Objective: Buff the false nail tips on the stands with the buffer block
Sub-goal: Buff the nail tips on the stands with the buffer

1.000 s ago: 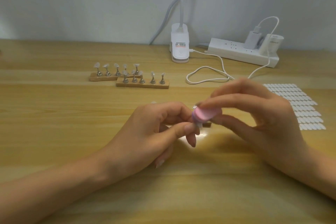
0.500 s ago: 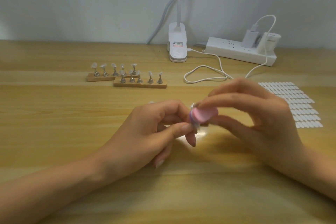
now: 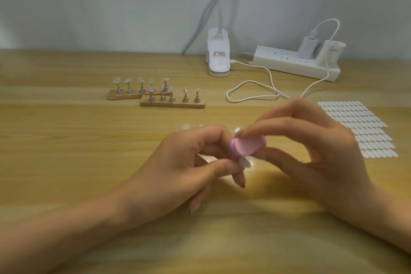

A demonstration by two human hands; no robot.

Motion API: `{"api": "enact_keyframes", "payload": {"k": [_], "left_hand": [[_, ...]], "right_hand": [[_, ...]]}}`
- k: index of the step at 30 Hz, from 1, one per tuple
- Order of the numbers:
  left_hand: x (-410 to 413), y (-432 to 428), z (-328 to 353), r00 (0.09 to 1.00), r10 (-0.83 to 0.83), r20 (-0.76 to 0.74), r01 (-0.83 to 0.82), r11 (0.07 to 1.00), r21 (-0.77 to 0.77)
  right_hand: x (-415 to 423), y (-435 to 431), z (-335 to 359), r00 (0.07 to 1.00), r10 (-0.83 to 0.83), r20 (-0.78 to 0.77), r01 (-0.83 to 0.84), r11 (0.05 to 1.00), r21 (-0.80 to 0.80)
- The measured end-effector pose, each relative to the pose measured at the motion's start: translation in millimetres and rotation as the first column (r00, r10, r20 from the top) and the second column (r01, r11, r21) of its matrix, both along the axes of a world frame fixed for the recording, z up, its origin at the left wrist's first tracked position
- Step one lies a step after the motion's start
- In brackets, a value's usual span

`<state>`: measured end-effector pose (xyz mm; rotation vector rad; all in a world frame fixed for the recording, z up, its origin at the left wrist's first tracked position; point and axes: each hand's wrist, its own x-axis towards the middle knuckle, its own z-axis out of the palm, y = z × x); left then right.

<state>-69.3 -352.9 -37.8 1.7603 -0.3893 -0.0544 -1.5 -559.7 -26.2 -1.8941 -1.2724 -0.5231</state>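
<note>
Right grip (image 3: 322, 151) pinches the pink buffer block (image 3: 250, 144) between thumb and fingers, above the surface (image 3: 66, 151) at mid-frame. Its long axis runs left-right, left end pointing at the left grip (image 3: 189, 167). Left grip pinches a clear nail tip (image 3: 245, 163) touching the block's lower left edge. Stand rows (image 3: 172, 104) sit well behind; tip sheets (image 3: 355, 129) lie just right of the right grip. Bare wood to the left and on the near side.

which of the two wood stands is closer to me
The right-hand stand: it lies in front, its left end overlapping the other stand, which sits further back and to the left.
</note>
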Motion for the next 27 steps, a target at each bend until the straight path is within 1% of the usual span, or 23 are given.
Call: {"api": "enact_keyframes", "payload": {"k": [2, 5, 6, 9, 12, 15, 18, 22, 25, 27], "left_hand": [[-0.4, -0.6, -0.5, 0.999, -0.034, -0.002, 0.034, 0.999, -0.001], [0.3, 0.9, 0.6, 0.998, -0.062, -0.011, 0.062, 0.997, -0.049], [0.5, 1.2, 1.1, 0.998, -0.064, -0.006, 0.064, 0.996, -0.058], [0.1, 0.3, 1.0, 0.998, -0.054, 0.025, 0.055, 0.998, -0.034], [-1.9, -0.8, -0.5, 0.997, -0.034, 0.07, 0.033, 0.999, 0.016], [-2.1, -1.0, -0.9, 0.993, -0.021, 0.113, 0.014, 0.998, 0.063], [-1.8, -0.7, -1.2, 0.995, 0.004, 0.098, -0.009, 0.998, 0.055], [-1.3, -1.1, -0.3, 0.996, -0.001, 0.092, -0.004, 0.999, 0.053], [-1.1, -0.3, -0.3, 0.997, -0.009, 0.076, 0.007, 0.999, 0.036], [-0.9, -0.7, 0.4, 0.997, -0.017, 0.074, 0.014, 0.999, 0.042]], "right_hand": [[0.3, -0.4, -0.6, 1.0, 0.007, -0.004, -0.007, 1.0, 0.004], [2.2, -2.9, 1.8, 0.996, -0.006, -0.091, 0.01, 0.999, 0.052], [1.3, -2.5, 2.2, 0.996, 0.013, -0.09, -0.008, 0.999, 0.054], [-2.6, -0.1, 2.2, 0.999, 0.043, -0.031, -0.043, 0.999, 0.011], [-5.4, -0.8, 2.8, 0.999, 0.024, -0.034, -0.024, 1.0, 0.012], [-5.7, 0.7, 2.5, 0.998, 0.053, 0.036, -0.052, 0.999, -0.013], [-3.3, -0.4, 3.7, 1.0, 0.003, 0.023, -0.003, 1.0, -0.004], [-6.1, 1.4, 2.5, 0.995, 0.048, 0.088, -0.045, 0.998, -0.036], [-4.3, 0.4, 3.8, 0.999, -0.008, 0.038, 0.008, 1.0, 0.005], [-6.9, 1.6, 3.2, 0.998, 0.028, 0.055, -0.028, 1.0, -0.006]]}}
